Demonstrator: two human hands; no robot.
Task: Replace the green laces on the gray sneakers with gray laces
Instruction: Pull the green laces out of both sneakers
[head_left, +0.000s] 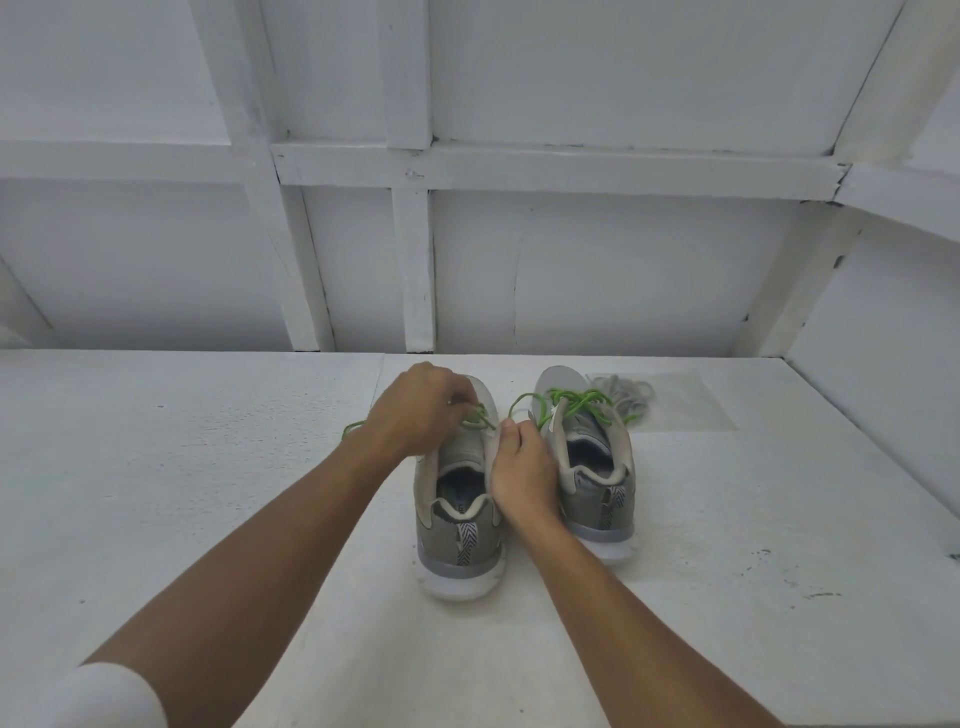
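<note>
Two gray sneakers with white soles stand side by side on the white table, heels toward me. My left hand (415, 410) pinches the green lace (480, 415) over the tongue of the left sneaker (460, 525). My right hand (522, 470) grips that sneaker's right side, between the two shoes. The right sneaker (592, 467) carries a tied green lace (569, 402) with loops hanging to the left. A bundle of gray laces (626, 392) lies on the table just behind the right sneaker.
The white table (208, 467) runs wide to the left and right of the shoes. A clear plastic bag (691, 405) lies under the gray laces. A white panelled wall (467, 260) rises straight behind the table.
</note>
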